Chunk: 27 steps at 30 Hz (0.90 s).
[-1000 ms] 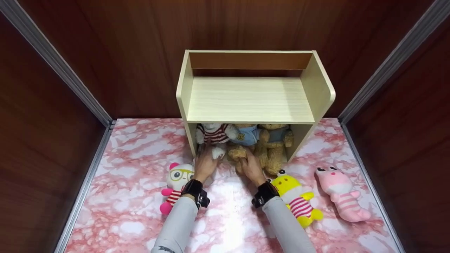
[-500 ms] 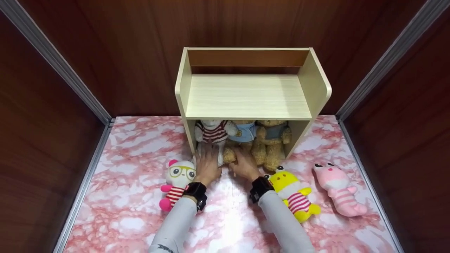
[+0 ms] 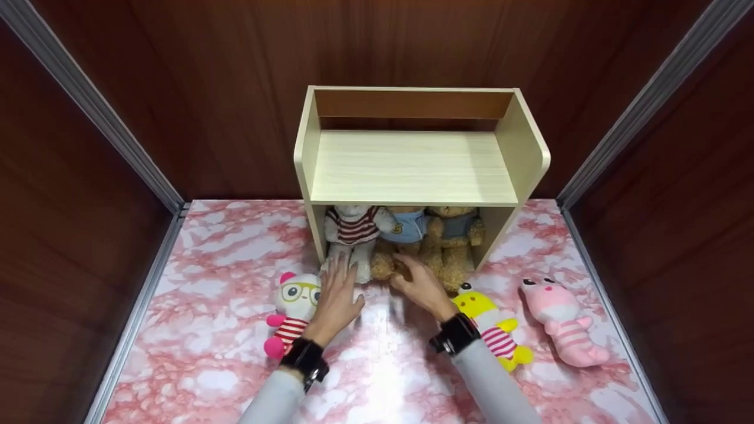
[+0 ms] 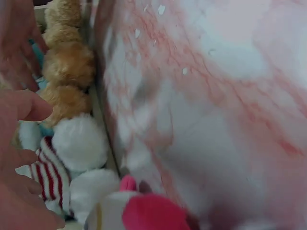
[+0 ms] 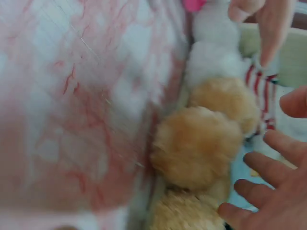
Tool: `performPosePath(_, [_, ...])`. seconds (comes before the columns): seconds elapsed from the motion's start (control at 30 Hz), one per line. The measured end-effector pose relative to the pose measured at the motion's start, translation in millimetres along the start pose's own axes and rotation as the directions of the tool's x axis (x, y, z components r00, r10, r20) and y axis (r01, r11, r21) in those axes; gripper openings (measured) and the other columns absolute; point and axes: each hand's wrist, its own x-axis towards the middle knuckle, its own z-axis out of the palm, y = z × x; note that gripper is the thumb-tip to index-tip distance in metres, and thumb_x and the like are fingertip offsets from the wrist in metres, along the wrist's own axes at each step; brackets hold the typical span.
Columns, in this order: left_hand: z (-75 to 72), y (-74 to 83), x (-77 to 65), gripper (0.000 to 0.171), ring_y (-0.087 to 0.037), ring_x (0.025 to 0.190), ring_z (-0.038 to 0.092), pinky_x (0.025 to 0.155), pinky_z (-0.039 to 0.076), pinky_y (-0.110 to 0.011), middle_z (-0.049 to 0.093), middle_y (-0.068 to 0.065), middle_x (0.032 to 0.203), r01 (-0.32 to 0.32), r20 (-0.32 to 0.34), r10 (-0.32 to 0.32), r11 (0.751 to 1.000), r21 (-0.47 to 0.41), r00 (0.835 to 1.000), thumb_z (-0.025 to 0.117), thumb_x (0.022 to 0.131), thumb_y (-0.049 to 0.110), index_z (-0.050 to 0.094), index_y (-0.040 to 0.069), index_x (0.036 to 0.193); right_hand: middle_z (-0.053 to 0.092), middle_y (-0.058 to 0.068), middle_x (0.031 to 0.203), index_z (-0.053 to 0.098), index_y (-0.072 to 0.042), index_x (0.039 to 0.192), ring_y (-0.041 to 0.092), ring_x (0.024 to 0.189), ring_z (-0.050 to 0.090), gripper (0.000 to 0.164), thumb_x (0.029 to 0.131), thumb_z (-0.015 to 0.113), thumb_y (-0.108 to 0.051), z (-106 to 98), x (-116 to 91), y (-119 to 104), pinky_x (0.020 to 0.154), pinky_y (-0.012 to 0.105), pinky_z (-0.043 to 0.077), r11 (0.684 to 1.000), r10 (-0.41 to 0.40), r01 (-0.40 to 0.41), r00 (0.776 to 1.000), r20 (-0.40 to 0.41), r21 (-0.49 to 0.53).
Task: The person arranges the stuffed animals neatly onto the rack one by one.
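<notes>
Three teddy bears sit side by side in the lower compartment of a pale wooden shelf (image 3: 412, 168). The left one is a white teddy bear (image 3: 356, 227) in a red-and-white striped sweater; in the middle is a brown teddy bear (image 3: 408, 228) in light blue; on the right, another brown teddy bear (image 3: 456, 229) wears grey-blue. The shelf board hides their heads in part. My left hand (image 3: 334, 303), fingers straight, is over the white bear's legs. Close to the middle bear's legs, my right hand (image 3: 423, 288) has its fingers spread and loosely bent, holding nothing.
A panda doll (image 3: 290, 330) in red stripes lies left of the shelf. On the right lie a yellow frog-like doll (image 3: 500, 341) and a pink striped doll (image 3: 568, 321). Brown panels (image 3: 177, 88) stand around the pink marbled surface (image 3: 218, 377).
Both hands have drawn back from the bears' legs, the left one farther. A raised brown foot near the right hand has been lowered, and the white bear's legs lie straighter.
</notes>
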Motion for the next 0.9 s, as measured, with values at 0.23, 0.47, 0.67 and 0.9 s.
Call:
performPosePath(0.23, [-30.0,-11.0,-17.9,0.069,-0.057,0.149,0.018,0.121,0.017,-0.065,0.031,-0.034,0.159,0.022,-0.069,-0.026,0.998,-0.057,0.997,0.078,0.083,0.01,0.051,-0.007,0.145,0.056,0.018,0.148,0.058,-0.005,0.146,0.038,0.134,0.054,0.053,0.094,0.068,-0.008,-26,-33,2,0.113,0.053,0.042,0.998,-0.027,0.021,0.995,-0.098,-0.057])
performPosePath(0.47, [-51.8,-23.4,-28.1,0.067,-0.059,0.148,0.018,0.12,0.019,-0.067,0.027,-0.034,0.162,0.083,-0.105,-0.091,0.993,-0.078,0.99,0.077,0.086,0.011,0.051,-0.005,0.146,0.057,0.021,0.146,0.059,-0.002,0.144,0.039,0.123,0.061,0.051,0.095,0.069,-0.007,-52,-58,15,0.105,0.055,0.048,0.993,-0.054,0.035,0.984,-0.17,-0.112])
performPosePath(0.67, [-58.7,-34.3,-36.0,0.066,-0.062,0.145,0.023,0.118,0.02,-0.07,0.034,-0.038,0.156,0.126,-0.13,-0.133,0.99,-0.059,0.983,0.078,0.084,0.009,0.053,-0.006,0.143,0.053,0.028,0.147,0.059,0.001,0.143,0.043,0.13,0.055,0.051,0.093,0.069,-0.004,-71,-73,27,0.104,0.058,0.048,0.991,-0.05,0.025,0.98,-0.194,-0.13])
performPosePath(0.9, [-62.1,-42.2,-44.6,0.061,-0.062,0.145,0.023,0.115,0.021,-0.074,0.032,-0.037,0.157,0.152,-0.14,-0.162,0.985,-0.079,0.977,0.079,0.085,0.009,0.055,-0.007,0.139,0.052,0.022,0.151,0.06,-0.004,0.144,0.042,0.139,0.048,0.05,0.094,0.07,-0.008,-89,-89,41,0.11,0.058,0.041,0.987,-0.021,-0.016,0.972,-0.233,-0.158])
